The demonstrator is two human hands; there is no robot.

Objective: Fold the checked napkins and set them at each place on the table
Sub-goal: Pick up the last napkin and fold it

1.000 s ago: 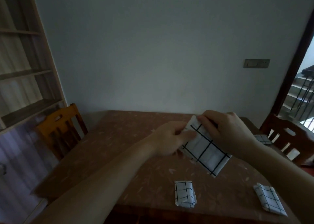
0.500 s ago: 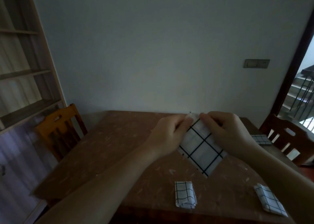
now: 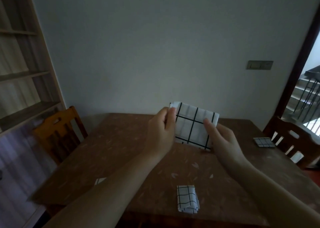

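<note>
I hold a white napkin with black checks (image 3: 194, 125) upright above the brown table (image 3: 121, 151). My left hand (image 3: 162, 132) pinches its left edge near the top corner. My right hand (image 3: 220, 137) grips its right side, thumb on the front. A folded checked napkin (image 3: 187, 200) lies at the table's near edge. Another folded one (image 3: 264, 142) sits at the right edge by a chair. A corner of a further napkin (image 3: 99, 181) shows beside my left forearm, mostly hidden.
An orange wooden chair (image 3: 58, 132) stands at the table's left side and a dark wooden chair (image 3: 294, 141) at the right. Wooden shelves (image 3: 22, 75) line the left wall. A doorway with stairs (image 3: 308, 96) opens at the right.
The napkin has been turned from a slanted diamond to a squarer, upright shape and lifted higher. My hands have moved apart to its two sides. The view has shifted, hiding the near-right napkin.
</note>
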